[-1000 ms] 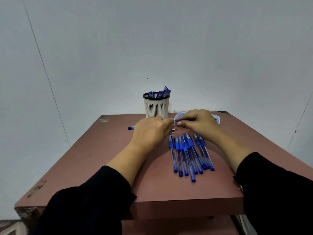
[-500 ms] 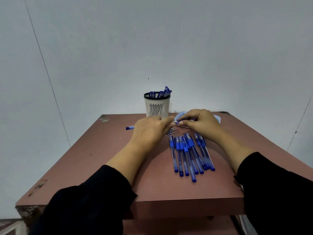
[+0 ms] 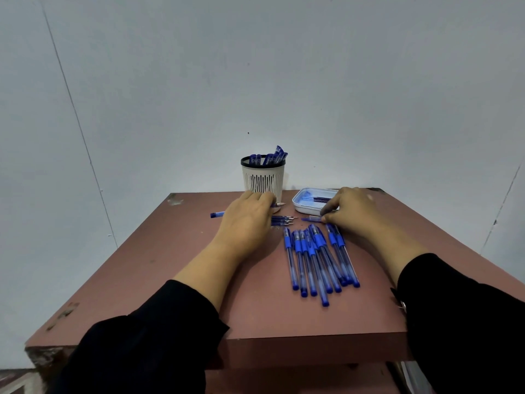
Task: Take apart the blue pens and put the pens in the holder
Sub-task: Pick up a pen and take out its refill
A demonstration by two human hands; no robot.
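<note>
Risk first: loose refills (image 3: 284, 220) lie in a small cluster at frame centre, just R of the left hand (image 3: 245, 220) and above the row of blue pens (image 3: 319, 258); they're thin and round, so a knuckle brush could roll them into the pen row or off toward the table (image 3: 159, 280) edge; judgement only. Second risk: the part in the right hand (image 3: 350, 213) is small and held at fingertips only; a slip would drop it among intact pens, where it'd be hard to tell apart. Third: pen holder (image 3: 263, 177) stands upper centre, just behind the L hand; a reach across could knock it, and it already carries several pen parts sticking above the rim.

Hands: L hand lies palm-down w/ fingers curled over a pen barrel (image 3: 217, 215), whose blue end pokes out to the left of the knuckles; grip looks closed round it, though fingertips are hidden. R hand sits right of centre, fingers bent narrow, pinching a short blue piece (image 3: 311, 219) that points left toward the refills; exact part can't tell, too small. The two hands are apart, not touching.

Task things: approx. ten assembled pens lie side by side, centre-right, caps toward the hands; white tray (image 3: 309, 207) beside the holder, upper right of centre, holds a few blue bits; most pens look not yet taken apart.
</note>
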